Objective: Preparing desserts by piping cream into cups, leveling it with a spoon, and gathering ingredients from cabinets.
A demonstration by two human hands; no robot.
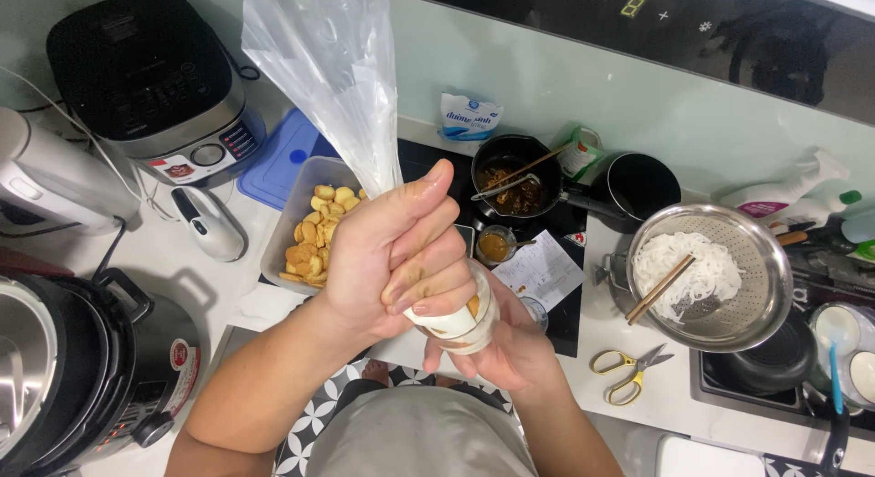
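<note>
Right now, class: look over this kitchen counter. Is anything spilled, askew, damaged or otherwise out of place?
Nothing looks spilled or broken. Mildly odd: yellow-handled scissors lie open on the counter near its edge, and chopsticks rest slanted across the noodles in the metal colander. Both hands grip a clear piping bag.

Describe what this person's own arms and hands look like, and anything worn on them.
Both forearms are bare up to the bottom edge of the picture, with no sleeves in view. The left hand and right hand wear no gloves, and no rings, watch or bracelet show on the visible parts. The left hand's fingernails are short and look unpainted. Below the arms shows a grey garment.
</note>
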